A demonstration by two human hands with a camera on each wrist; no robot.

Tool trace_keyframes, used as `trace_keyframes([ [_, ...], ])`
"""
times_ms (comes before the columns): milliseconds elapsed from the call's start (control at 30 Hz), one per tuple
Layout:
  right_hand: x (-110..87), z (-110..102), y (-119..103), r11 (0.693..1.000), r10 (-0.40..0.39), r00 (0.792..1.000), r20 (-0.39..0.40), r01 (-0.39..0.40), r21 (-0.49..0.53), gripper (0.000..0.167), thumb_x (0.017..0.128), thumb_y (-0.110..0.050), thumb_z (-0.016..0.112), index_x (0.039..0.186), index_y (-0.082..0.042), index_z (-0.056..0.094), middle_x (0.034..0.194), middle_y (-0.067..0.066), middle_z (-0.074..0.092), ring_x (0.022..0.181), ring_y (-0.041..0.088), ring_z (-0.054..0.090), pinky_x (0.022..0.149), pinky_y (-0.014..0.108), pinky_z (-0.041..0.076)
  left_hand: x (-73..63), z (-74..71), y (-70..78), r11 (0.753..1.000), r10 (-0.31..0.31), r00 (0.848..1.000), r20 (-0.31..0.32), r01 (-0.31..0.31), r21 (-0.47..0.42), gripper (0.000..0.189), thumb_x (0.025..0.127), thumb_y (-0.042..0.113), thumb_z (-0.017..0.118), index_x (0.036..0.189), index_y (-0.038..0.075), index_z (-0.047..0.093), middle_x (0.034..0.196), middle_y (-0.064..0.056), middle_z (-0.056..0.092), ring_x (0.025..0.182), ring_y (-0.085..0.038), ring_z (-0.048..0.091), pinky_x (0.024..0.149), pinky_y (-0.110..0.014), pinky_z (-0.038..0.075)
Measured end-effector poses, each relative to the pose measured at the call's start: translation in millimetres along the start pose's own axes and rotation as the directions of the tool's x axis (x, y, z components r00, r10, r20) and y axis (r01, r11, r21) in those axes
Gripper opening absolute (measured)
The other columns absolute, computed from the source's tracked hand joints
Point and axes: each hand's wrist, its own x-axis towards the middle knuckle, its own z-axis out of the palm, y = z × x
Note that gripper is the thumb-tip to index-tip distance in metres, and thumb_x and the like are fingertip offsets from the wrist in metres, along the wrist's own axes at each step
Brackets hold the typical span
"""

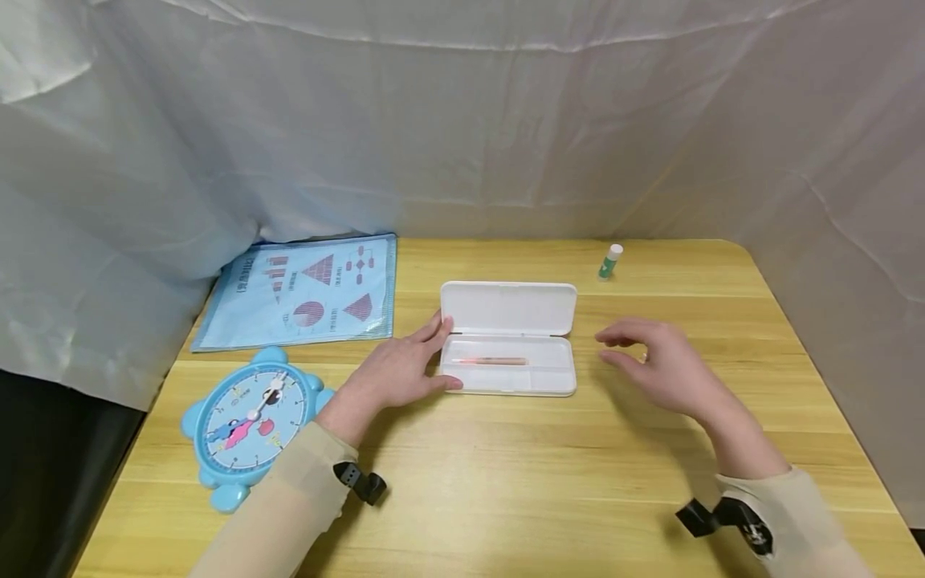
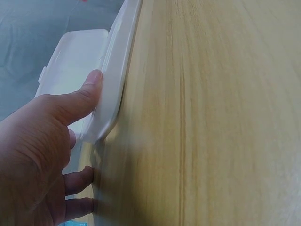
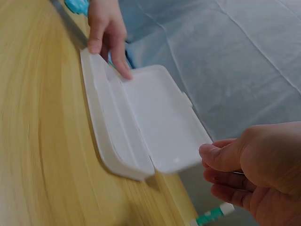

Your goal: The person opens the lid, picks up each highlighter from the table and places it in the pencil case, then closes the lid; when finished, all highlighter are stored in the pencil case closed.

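A white pencil case (image 1: 508,309) lies unfolded, its lid laid back behind the tray. In the tray is a slim pinkish pen-like stick (image 1: 499,361). My left hand (image 1: 401,365) holds the case's left end, thumb (image 2: 87,96) over the front rim and a fingertip at the lid's edge; the other fingers hang beside the case. To the right of the case hovers my right hand (image 1: 661,365), thumb and fingers loosely curled with a small gap and nothing seen between them. In the right wrist view its fingertips (image 3: 209,153) overlap the lid's corner.
A glue stick (image 1: 610,262) with a white cap stands at the back right. On the left are a blue printed bag (image 1: 303,293) and a blue toy clock (image 1: 253,425), close by my left forearm. A pale cloth (image 1: 470,120) hangs behind the wooden table (image 1: 491,498).
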Motion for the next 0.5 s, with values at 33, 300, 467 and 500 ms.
trace_keyframes([
  [33, -4.3, -3, 3, 1.000, 0.000, 1.000, -0.010, 0.000, -0.009, 0.020, 0.093, -0.001, 0.081, 0.112, -0.007, 0.081, 0.111, 0.005, 0.077, 0.100, 0.026, 0.071, 0.086, 0.044, 0.056, -0.2, 0.0, 0.3, 1.000, 0.002, 1.000, -0.002, -0.002, -0.001, 0.102, 0.097, 0.071, 0.061, 0.169, 0.015, 0.015, 0.175, -0.008, 0.014, 0.133, -0.039, 0.059, 0.088, -0.048, 0.054],
  [300, -35.0, -19, 24, 0.995, 0.007, 0.997, -0.078, -0.014, -0.094, 0.022, 0.091, -0.001, 0.083, 0.112, -0.008, 0.081, 0.107, 0.004, 0.078, 0.092, 0.019, 0.069, 0.081, 0.024, 0.050, 0.2, 0.0, 1.1, 1.000, -0.010, 1.000, 0.001, 0.010, -0.005, 0.102, 0.097, 0.072, 0.061, 0.169, 0.017, 0.015, 0.175, -0.005, 0.012, 0.134, -0.040, 0.058, 0.090, -0.049, 0.054],
  [467, -52.1, -27, 31, 0.992, 0.089, 0.992, -0.092, -0.096, -0.077, 0.019, 0.093, -0.007, 0.083, 0.112, -0.008, 0.081, 0.105, 0.005, 0.078, 0.084, 0.013, 0.069, 0.069, 0.023, 0.051, -0.1, -0.5, 0.6, 1.000, -0.018, 1.000, 0.013, 0.019, -0.019, 0.102, 0.097, 0.071, 0.061, 0.169, 0.018, 0.013, 0.175, -0.004, 0.010, 0.134, -0.040, 0.058, 0.094, -0.050, 0.053],
  [500, -55.5, -29, 32, 0.991, 0.108, 0.990, -0.093, -0.114, -0.071, 0.020, 0.093, -0.008, 0.083, 0.112, -0.008, 0.081, 0.105, 0.005, 0.078, 0.083, 0.012, 0.068, 0.066, 0.023, 0.051, -0.4, -0.7, 0.5, 1.000, -0.018, 1.000, 0.013, 0.018, -0.021, 0.102, 0.097, 0.071, 0.061, 0.169, 0.018, 0.013, 0.175, -0.004, 0.010, 0.135, -0.040, 0.057, 0.095, -0.050, 0.053],
])
